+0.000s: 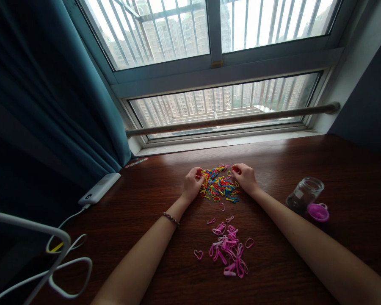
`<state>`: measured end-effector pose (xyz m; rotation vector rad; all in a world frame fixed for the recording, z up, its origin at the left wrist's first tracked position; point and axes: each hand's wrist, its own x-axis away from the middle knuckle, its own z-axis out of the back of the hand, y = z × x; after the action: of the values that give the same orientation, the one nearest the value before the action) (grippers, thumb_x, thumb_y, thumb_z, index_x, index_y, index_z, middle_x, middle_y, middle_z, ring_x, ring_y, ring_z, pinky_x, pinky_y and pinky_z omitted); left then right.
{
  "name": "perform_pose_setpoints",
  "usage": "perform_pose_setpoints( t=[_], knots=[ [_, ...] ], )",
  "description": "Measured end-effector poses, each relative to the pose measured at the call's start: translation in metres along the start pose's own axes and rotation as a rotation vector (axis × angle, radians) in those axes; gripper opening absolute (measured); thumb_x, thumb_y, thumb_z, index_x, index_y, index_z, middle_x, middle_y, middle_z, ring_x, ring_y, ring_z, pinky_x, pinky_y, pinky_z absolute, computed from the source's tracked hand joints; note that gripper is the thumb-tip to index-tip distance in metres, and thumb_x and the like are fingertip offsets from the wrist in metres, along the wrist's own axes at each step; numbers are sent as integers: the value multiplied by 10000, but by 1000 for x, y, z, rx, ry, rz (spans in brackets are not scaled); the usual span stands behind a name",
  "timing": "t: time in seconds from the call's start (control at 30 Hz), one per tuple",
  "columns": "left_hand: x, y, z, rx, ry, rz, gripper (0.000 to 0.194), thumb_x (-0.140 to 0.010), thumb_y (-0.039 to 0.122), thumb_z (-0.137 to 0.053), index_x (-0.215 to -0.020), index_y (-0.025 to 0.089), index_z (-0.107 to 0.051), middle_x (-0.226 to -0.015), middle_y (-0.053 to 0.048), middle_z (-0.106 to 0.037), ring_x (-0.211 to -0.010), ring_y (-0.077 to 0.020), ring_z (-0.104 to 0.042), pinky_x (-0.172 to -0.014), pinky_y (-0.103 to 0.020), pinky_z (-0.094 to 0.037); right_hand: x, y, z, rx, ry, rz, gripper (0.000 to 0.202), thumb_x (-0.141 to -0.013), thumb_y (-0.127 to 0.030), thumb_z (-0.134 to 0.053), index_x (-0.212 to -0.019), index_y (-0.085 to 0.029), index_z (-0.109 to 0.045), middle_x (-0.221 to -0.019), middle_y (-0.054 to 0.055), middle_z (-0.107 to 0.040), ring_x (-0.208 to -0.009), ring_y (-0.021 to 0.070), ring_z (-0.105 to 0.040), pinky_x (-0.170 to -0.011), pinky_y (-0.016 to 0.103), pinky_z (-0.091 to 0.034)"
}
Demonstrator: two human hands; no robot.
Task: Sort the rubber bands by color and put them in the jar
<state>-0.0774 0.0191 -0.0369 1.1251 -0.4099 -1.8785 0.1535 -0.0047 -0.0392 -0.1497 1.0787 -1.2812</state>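
A pile of small rubber bands point(219, 186) in red, yellow, blue and green lies on the dark brown wooden table. At its left edge is my left hand point(193, 184), fingers curled together against the bands; what they grip, if anything, is too small to name. On the opposite side my right hand point(245, 178) has its thumb and fingertips drawn together by the upper right of the pile, close to a few pink bands; whether one is pinched there I cannot make out. Nearer to me, between my forearms, sits a looser heap of pink rubber bands point(230, 248).
To the right, a clear glass jar point(305, 194) lies tilted beside a purple-pink lid point(318, 212). A white power bank point(99, 189) with a white cable point(70, 218) is at the left, near the blue curtain point(92, 106). A barred window with a rail point(235, 121) borders the far edge.
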Motion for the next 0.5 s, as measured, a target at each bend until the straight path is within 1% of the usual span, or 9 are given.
perform_pose_setpoints(
  t=[0.23,0.37,0.5],
  knots=[
    [0,6,3,-55,-1,4,147,-698,247,-616,-812,165,-572,-717,-4,-583,-605,-114,-549,-586,-250,-476,0,0,0,-20,12,16,115,-733,-206,-513,-779,-181,-615,-753,40,-605,-656,151,-542,-650,265,-428],
    [1,9,5,-93,12,-20,128,-696,254,-624,-782,165,-590,-679,4,-575,-597,-115,-530,-586,-245,-448,0,0,0,-30,6,15,124,-735,-210,-511,-789,-181,-618,-760,43,-610,-657,151,-546,-652,267,-432],
    [1,9,5,-109,13,-57,69,-713,226,-606,-754,173,-617,-692,2,-556,-627,-117,-527,-612,-244,-442,0,-1,0,-23,7,16,124,-733,-208,-516,-786,-176,-624,-757,45,-615,-651,150,-546,-649,267,-434]
  ],
)
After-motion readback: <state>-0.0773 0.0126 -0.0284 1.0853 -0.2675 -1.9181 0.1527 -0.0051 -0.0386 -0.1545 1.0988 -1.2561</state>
